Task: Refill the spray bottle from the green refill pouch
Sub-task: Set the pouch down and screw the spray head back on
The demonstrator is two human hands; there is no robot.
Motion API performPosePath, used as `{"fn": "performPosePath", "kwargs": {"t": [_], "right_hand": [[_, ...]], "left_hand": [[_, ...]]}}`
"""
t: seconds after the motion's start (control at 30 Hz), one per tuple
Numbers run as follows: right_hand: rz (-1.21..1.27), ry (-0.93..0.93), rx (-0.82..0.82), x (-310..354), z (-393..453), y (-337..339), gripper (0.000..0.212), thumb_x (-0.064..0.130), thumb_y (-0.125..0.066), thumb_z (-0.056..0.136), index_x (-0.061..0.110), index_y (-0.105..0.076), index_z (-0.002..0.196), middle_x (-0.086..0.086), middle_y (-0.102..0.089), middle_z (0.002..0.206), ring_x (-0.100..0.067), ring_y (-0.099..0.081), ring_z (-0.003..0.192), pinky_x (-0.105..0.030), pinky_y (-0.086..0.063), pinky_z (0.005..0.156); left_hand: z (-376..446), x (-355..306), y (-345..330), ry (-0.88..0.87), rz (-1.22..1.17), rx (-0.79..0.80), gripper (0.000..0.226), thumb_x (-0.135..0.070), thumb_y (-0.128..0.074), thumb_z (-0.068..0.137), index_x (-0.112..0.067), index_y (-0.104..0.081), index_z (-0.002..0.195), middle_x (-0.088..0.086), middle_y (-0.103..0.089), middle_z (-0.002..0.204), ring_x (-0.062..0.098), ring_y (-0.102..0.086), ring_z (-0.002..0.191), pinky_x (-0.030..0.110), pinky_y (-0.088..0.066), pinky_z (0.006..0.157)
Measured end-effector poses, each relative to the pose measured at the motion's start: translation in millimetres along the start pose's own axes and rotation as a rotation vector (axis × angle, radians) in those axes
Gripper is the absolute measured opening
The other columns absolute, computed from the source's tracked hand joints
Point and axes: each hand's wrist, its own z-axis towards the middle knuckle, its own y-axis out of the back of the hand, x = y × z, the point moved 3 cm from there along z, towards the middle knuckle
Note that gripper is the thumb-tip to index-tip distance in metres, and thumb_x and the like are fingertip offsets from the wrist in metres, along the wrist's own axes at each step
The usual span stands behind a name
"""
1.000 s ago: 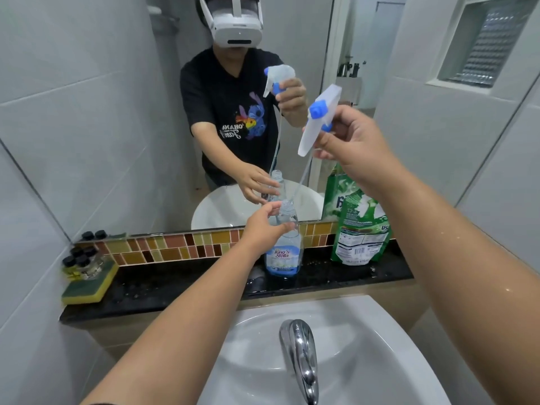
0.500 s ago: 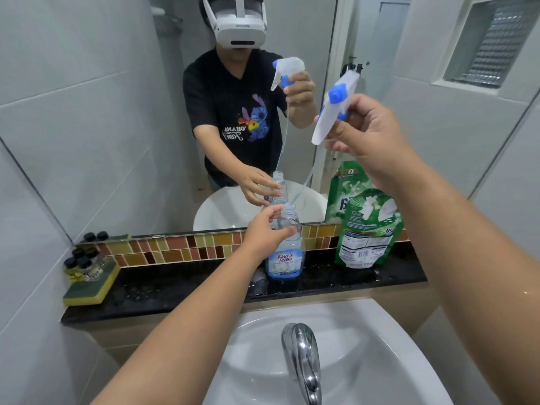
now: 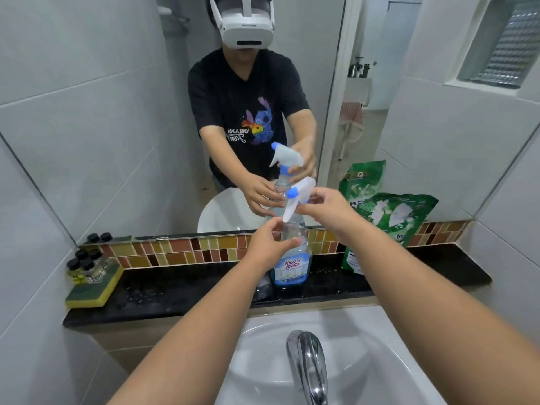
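A clear spray bottle (image 3: pixel 292 264) with a blue label stands on the black stone ledge (image 3: pixel 181 290) under the mirror. My left hand (image 3: pixel 270 244) wraps its upper body. My right hand (image 3: pixel 324 207) pinches the white and blue trigger spray head (image 3: pixel 298 197), which sits on the bottle's neck. The green refill pouch (image 3: pixel 388 226) leans upright against the tiled strip just right of the bottle, partly hidden behind my right forearm.
A yellow-green sponge (image 3: pixel 93 289) with several small dark-capped bottles (image 3: pixel 84 266) sits at the ledge's left end. Below are the white basin (image 3: pixel 377 343) and chrome tap (image 3: pixel 306 363). The mirror (image 3: pixel 117 118) reflects a person and the bottle.
My right hand has come down from high above the bottle, bringing the spray head and its tube onto the bottle's neck. My left hand has stayed on the bottle.
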Motion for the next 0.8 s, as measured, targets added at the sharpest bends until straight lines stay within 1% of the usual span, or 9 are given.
{"fn": "performPosePath", "kwargs": {"t": [0.07,0.13,0.27,0.43,0.5,0.6,0.67,0.7,0.8], "right_hand": [[-0.004,-0.007,-0.018,-10,2,-3,0.029,0.019,-0.083,0.078,0.014,-0.071,0.104,-0.006,-0.072,0.1,-0.018,-0.067,0.09,-0.036,-0.057,0.079],[-0.02,0.006,-0.042,-17,3,-6,0.031,0.024,-0.086,0.075,0.013,-0.071,0.1,-0.005,-0.072,0.096,-0.021,-0.068,0.088,-0.039,-0.057,0.078],[-0.141,0.054,-0.116,-28,6,-10,0.04,0.04,-0.089,0.066,0.018,-0.067,0.092,0.008,-0.064,0.084,-0.01,-0.055,0.076,-0.027,-0.045,0.065],[-0.122,0.053,-0.24,-37,7,-13,0.056,0.05,-0.091,0.056,0.025,-0.061,0.096,0.013,-0.062,0.093,0.001,-0.054,0.083,-0.018,-0.038,0.061],[-0.079,0.108,-0.227,-36,2,-15,0.066,0.046,-0.092,0.057,0.029,-0.051,0.106,0.015,-0.057,0.104,-0.001,-0.054,0.093,-0.016,-0.039,0.068],[-0.11,0.272,-0.152,-22,-11,-3,0.084,0.036,-0.088,0.069,0.037,-0.035,0.134,0.016,-0.042,0.137,-0.008,-0.043,0.123,-0.018,-0.037,0.096],[-0.26,0.426,-0.069,2,-18,10,0.075,0.023,-0.074,0.083,0.042,-0.032,0.143,0.026,-0.037,0.143,-0.006,-0.037,0.131,-0.02,-0.03,0.106],[-0.346,0.475,-0.023,17,-19,15,0.066,0.017,-0.067,0.087,0.042,-0.04,0.141,0.026,-0.042,0.141,-0.005,-0.04,0.13,-0.022,-0.031,0.107],[-0.646,0.453,0.139,54,-9,19,0.039,0.011,-0.059,0.094,0.041,-0.066,0.119,0.012,-0.062,0.123,-0.006,-0.057,0.108,-0.024,-0.044,0.093]], "left_hand": [[-1,4,-3,0.006,-0.009,0.012,0.058,-0.036,-0.083,0.077,-0.032,-0.057,0.129,-0.014,-0.062,0.117,0.01,-0.055,0.112,0.02,-0.041,0.069],[-2,7,-5,0.03,-0.018,0.013,0.062,-0.034,-0.083,0.078,-0.029,-0.056,0.133,-0.01,-0.061,0.12,0.013,-0.054,0.115,0.024,-0.043,0.073],[0,14,-8,0.085,-0.037,0.027,0.054,-0.032,-0.082,0.078,-0.031,-0.056,0.125,-0.006,-0.063,0.124,0.015,-0.056,0.117,0.035,-0.051,0.088],[0,19,-13,0.079,-0.056,0.04,0.056,-0.032,-0.082,0.079,-0.045,-0.051,0.124,-0.008,-0.063,0.126,0.016,-0.058,0.12,0.048,-0.053,0.1],[-1,19,-13,0.065,-0.055,0.038,0.057,-0.034,-0.082,0.079,-0.048,-0.049,0.124,-0.008,-0.062,0.128,0.016,-0.056,0.123,0.048,-0.052,0.101],[0,20,-13,0.07,-0.052,0.043,0.049,-0.036,-0.082,0.077,-0.049,-0.054,0.115,-0.008,-0.061,0.13,0.015,-0.054,0.125,0.049,-0.052,0.1],[0,20,-13,0.076,-0.078,0.055,0.04,-0.034,-0.083,0.077,-0.05,-0.058,0.103,-0.008,-0.063,0.126,0.015,-0.056,0.122,0.049,-0.054,0.098],[0,20,-13,0.082,-0.095,0.059,0.04,-0.032,-0.084,0.077,-0.05,-0.058,0.102,-0.007,-0.064,0.125,0.016,-0.058,0.121,0.049,-0.055,0.096],[-2,22,-14,0.098,-0.139,0.07,0.043,-0.028,-0.083,0.078,-0.048,-0.058,0.107,-0.005,-0.064,0.126,0.017,-0.06,0.119,0.048,-0.057,0.094]]}}
